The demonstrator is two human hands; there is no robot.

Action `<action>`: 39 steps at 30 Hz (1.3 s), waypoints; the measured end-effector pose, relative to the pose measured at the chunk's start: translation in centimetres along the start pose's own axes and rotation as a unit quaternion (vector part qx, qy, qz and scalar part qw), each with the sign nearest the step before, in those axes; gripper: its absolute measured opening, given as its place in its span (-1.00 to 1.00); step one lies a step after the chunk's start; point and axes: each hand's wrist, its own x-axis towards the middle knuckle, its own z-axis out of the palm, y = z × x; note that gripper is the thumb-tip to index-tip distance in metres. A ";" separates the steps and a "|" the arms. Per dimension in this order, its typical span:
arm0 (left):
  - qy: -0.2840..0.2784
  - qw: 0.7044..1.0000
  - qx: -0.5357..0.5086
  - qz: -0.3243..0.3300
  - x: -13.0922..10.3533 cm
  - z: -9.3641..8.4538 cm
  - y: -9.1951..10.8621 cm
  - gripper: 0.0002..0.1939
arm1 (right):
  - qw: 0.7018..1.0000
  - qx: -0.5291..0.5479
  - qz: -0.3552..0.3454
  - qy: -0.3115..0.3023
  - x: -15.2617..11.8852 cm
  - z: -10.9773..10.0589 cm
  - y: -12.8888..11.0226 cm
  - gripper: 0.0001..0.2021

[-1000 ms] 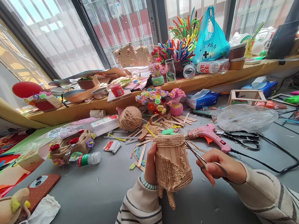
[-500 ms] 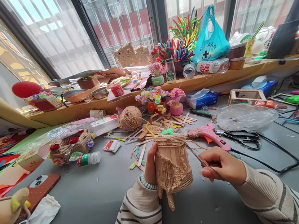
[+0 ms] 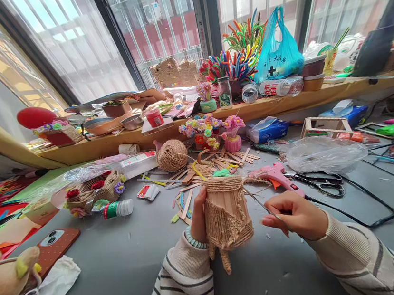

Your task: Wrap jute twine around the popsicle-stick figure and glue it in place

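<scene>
My left hand (image 3: 199, 216) is wrapped round the left side of a small bucket-shaped piece (image 3: 229, 215) of wooden slats and twine, with stubby twine-wrapped legs below. Twine circles its top and base, and a slanting twine band crosses the front. To its right, my right hand (image 3: 296, 214) pinches a pair of thin metal tweezers (image 3: 259, 201), whose tips are at the piece's upper right edge. A loose strand of twine (image 3: 260, 181) curves off behind the tweezers. The pink glue gun (image 3: 275, 174) lies just behind.
Beyond the piece are scattered wooden sticks (image 3: 186, 204) and a twine ball (image 3: 171, 155). Black scissors (image 3: 323, 184), a black cable (image 3: 367, 223) and a plastic bag (image 3: 325, 155) lie right. At left are a bottle (image 3: 118, 209), a decorated twine craft (image 3: 95, 193) and a phone (image 3: 57, 251).
The tweezers have tilted a little, and the fingers of my right hand have shifted on them. The twine strand beside the piece now lies flatter and higher. My left hand keeps its hold.
</scene>
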 end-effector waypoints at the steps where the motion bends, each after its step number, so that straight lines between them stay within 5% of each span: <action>1: 0.006 1.000 0.011 0.018 0.0 0.1 0.0 -0.66 | 1.000 0.001 0.004 0.002 0.0 0.0 0.0 -0.31; 11: -0.001 0.998 0.051 0.033 0.1 0.3 0.1 -0.70 | 0.999 0.034 0.024 -0.026 0.1 0.3 -0.9 -0.26; 17: 0.040 0.997 0.043 0.058 0.2 0.0 0.0 -0.75 | 0.998 0.049 0.004 -0.025 0.1 0.3 -0.7 -0.27; 21: 0.015 0.999 0.038 0.020 0.2 -0.3 -0.2 -0.73 | 0.998 0.053 -0.011 -0.021 0.1 0.4 -0.8 -0.27; 25: 0.003 1.000 0.018 0.004 0.1 0.0 -0.2 -0.70 | 0.999 0.038 0.015 0.016 0.2 0.5 -0.6 -0.28; 31: 0.070 0.997 -0.023 0.015 0.2 0.7 0.4 -0.63 | 0.991 0.006 0.059 0.121 0.2 -0.3 0.5 -0.30; 36: 0.128 0.989 -0.077 0.005 0.6 0.8 0.9 -0.54 | 0.952 -0.153 0.071 0.254 0.1 -1.1 1.8 -0.56; 39: 0.152 0.985 -0.084 0.016 0.6 0.9 1.0 -0.54 | 0.935 -0.217 0.077 0.271 0.2 -1.2 2.7 -0.67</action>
